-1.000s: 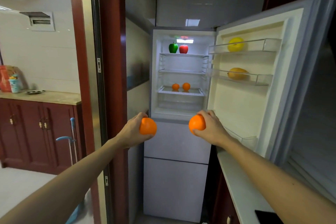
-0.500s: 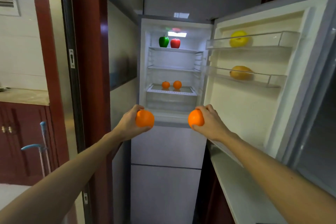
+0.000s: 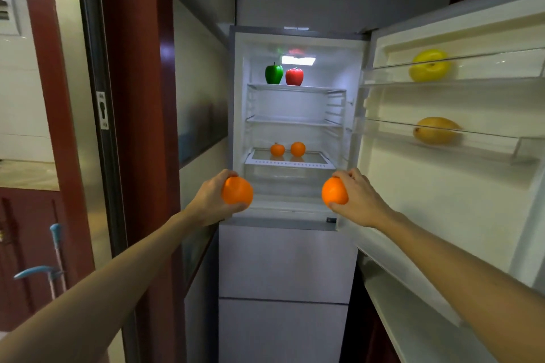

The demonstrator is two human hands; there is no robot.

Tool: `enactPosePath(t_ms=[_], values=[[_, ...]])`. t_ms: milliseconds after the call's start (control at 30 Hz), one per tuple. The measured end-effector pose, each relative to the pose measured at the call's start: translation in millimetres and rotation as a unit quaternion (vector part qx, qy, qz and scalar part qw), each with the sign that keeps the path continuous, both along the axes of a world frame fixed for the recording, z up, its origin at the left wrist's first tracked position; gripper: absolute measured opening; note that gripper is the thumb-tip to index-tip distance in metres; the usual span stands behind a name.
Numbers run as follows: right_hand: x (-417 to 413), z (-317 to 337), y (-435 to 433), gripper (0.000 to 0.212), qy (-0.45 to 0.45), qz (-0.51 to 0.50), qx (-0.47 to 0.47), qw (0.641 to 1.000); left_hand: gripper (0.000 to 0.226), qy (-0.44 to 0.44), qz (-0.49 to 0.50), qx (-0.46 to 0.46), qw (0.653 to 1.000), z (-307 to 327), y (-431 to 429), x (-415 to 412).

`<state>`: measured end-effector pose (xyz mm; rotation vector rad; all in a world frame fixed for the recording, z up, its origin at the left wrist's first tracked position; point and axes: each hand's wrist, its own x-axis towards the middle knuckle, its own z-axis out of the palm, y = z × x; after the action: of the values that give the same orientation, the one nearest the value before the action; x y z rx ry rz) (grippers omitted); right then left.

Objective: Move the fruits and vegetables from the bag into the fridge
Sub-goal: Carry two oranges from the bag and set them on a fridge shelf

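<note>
My left hand [image 3: 211, 200] grips an orange [image 3: 237, 190], and my right hand [image 3: 358, 200] grips a second orange [image 3: 333, 191]. Both are held out in front of the open fridge [image 3: 295, 215], just below its lit compartment. Inside, a green pepper [image 3: 273, 74] and a red pepper [image 3: 294, 76] stand on the top shelf. Two small oranges [image 3: 277, 149] [image 3: 298, 149] rest on the lowest glass shelf. The open door [image 3: 442, 186] on the right carries a yellow fruit [image 3: 430, 65] in its upper rack and a mango [image 3: 436, 130] in the rack below. The bag is out of sight.
A dark red door frame [image 3: 138, 127] stands close on the left of the fridge. Behind it are red cabinets [image 3: 26, 244] with a stone counter and a blue-handled mop [image 3: 50, 268]. A pale counter edge [image 3: 413, 318] runs below the open fridge door on the right.
The view has closed in on the fridge, which now fills more of the frame. Both hands still hold their oranges and have spread slightly apart.
</note>
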<state>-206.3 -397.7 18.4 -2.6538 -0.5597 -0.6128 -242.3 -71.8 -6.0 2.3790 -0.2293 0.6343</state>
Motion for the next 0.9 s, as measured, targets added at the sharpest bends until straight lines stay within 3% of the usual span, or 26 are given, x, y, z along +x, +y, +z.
enactPosePath(t_ms=[433, 900], values=[[96, 0, 17, 0.069, 0.000, 0.014, 0.027, 1.000, 0.078, -0.006, -0.011, 0.014, 1.000, -2, -2, 88], [262, 2, 16, 0.069, -0.033, 0.052, 0.037, 0.997, 0.079, -0.039, 0.007, 0.026, 0.999, -7, -14, 239]])
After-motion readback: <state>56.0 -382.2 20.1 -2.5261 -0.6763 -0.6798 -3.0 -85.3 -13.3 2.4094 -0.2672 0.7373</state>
